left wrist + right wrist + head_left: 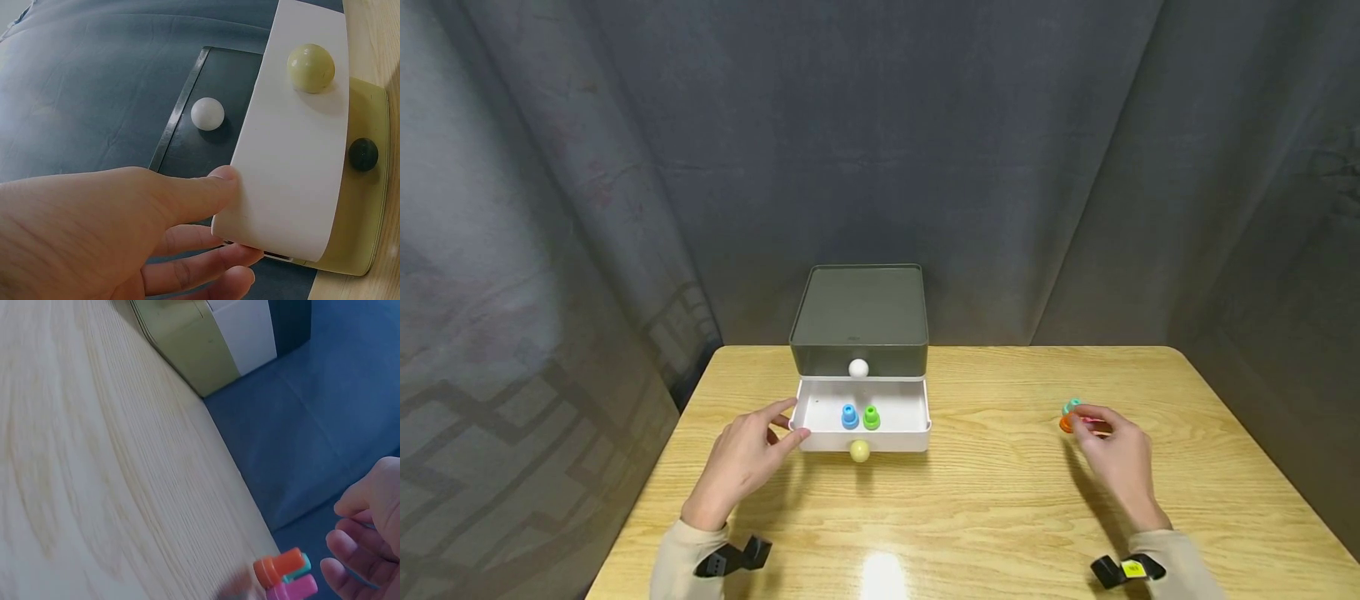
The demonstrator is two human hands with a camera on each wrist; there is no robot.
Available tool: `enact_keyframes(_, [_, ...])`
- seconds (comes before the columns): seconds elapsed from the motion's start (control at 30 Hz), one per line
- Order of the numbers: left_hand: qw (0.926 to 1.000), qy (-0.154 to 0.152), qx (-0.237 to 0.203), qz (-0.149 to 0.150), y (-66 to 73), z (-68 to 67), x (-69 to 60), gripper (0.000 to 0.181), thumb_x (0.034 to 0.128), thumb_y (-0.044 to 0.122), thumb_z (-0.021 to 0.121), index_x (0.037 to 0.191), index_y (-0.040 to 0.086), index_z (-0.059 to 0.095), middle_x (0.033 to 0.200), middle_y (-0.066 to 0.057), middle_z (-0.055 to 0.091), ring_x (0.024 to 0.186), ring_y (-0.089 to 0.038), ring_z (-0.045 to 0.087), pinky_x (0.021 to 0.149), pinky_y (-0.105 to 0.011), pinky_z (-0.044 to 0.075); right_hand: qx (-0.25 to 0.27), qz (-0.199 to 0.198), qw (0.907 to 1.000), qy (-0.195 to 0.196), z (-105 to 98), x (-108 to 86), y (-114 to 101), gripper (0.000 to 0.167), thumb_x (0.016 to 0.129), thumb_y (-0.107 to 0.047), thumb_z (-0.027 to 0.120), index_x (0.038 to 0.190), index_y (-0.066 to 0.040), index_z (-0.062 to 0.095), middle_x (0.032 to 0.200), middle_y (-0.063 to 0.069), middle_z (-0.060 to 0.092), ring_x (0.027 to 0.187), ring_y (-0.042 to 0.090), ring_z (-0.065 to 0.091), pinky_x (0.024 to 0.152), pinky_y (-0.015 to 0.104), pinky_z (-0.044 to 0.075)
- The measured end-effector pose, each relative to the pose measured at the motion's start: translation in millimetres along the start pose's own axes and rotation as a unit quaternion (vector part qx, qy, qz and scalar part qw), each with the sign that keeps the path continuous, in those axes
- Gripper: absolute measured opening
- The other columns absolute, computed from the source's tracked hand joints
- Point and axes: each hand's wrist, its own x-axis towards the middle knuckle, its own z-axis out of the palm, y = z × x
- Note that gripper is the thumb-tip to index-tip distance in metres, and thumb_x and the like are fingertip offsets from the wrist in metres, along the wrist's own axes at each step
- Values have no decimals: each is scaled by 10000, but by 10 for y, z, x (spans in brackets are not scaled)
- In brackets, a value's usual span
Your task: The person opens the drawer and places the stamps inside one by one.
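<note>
My left hand (747,454) holds the left front corner of a pulled-out white drawer (827,442). In the left wrist view the thumb rests on the drawer's edge, with the other fingers around its side. Inside the drawer a blue plastic peg (849,417) and a green plastic peg (871,417) stand side by side. At the right of the table my right hand (1116,454) hovers by an orange peg (277,567), a pink peg (294,589) and a teal peg (300,569). Its fingers are loosely bent, and the right wrist view shows a gap between them and the pegs.
The drawer belongs to a small cabinet with a dark grey top (861,304). Its upper drawer has a white knob (858,368), the white one a yellow knob (860,451). Below lies a yellow-green drawer (365,219) with a dark knob (363,154). Grey curtains (880,150) surround the wooden table (985,500).
</note>
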Motion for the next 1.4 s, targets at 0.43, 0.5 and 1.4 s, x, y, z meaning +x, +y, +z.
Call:
enact_keyframes(0.43, [10000, -29, 25, -34, 1, 1, 2, 540, 968, 325, 791, 1441, 93, 672, 1111, -104, 804, 779, -133, 626, 664, -307, 456, -435, 603, 9972, 10, -65, 104, 231, 326, 975, -250, 743, 1203, -21, 786, 1077, 232, 801, 696, -251, 450, 663, 116, 402])
enact_keyframes(0.5, [10000, -37, 34, -38, 3, 0, 2, 541, 969, 326, 790, 1442, 92, 671, 1113, -105, 803, 784, -135, 624, 662, -304, 455, -494, 690, 9964, -12, -57, 109, 268, 340, 975, -268, 751, 1207, -22, 785, 1059, 229, 804, 699, -210, 482, 694, 165, 407])
enact_keyframes(1.4, [10000, 36, 38, 48, -16, 5, 20, 538, 970, 333, 789, 1439, 95, 676, 1093, -90, 810, 783, -122, 632, 666, -310, 463, -680, 890, 9929, -400, 25, 171, 440, 383, 1015, -265, 706, 1246, 39, 738, 1046, 250, 797, 958, 409, 761, 773, 338, 447])
